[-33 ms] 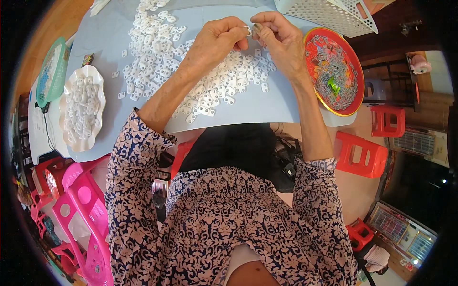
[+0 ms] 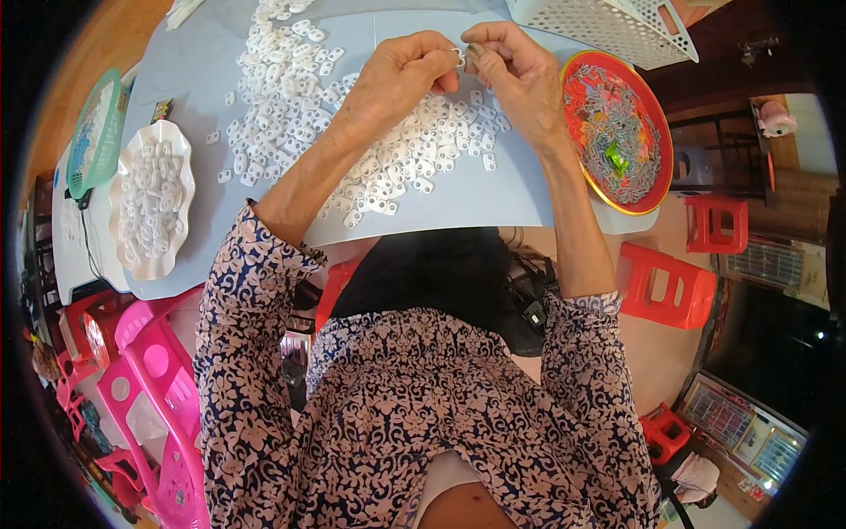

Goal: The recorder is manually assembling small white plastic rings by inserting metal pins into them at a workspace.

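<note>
Head view: left hand & right hand both pinch one small white piece above the pile on the table. Risk: grip slips, piece drops into the heap, lost among lookalikes.

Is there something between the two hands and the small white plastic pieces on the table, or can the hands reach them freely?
Nothing visible stands in the way. The left hand and right hand hover directly over the heap of white pieces on the grey table, already pinching one small piece between their fingertips.
</note>
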### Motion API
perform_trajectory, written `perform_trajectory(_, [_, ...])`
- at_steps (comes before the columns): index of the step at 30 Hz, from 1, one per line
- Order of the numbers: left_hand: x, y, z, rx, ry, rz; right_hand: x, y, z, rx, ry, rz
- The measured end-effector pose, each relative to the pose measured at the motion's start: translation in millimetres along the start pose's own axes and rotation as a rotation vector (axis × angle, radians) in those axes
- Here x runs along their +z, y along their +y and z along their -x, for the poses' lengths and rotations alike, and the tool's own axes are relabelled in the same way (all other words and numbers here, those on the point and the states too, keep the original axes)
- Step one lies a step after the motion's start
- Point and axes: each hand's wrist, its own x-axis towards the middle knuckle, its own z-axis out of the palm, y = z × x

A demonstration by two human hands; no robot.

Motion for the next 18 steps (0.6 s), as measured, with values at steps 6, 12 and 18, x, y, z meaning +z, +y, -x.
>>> perform_trajectory(6, [-0.6, -2.1, 0.3, 0.01, -0.008, -0.032, 1.9, -5.0, 2.4, -0.026, -0.008, 0.024])
perform_trajectory(12, [0.4, 1.6, 0.7, -0.049, -0.031, 0.017, 1.4, -3.3, 2.9, -0.04, -0.015, 0.033])
perform_trajectory(18, [1.6, 2.4, 0.5, -0.079, -0.063, 0.124, -1.0, 0.5, 0.9, -0.063, 0.018, 0.033])
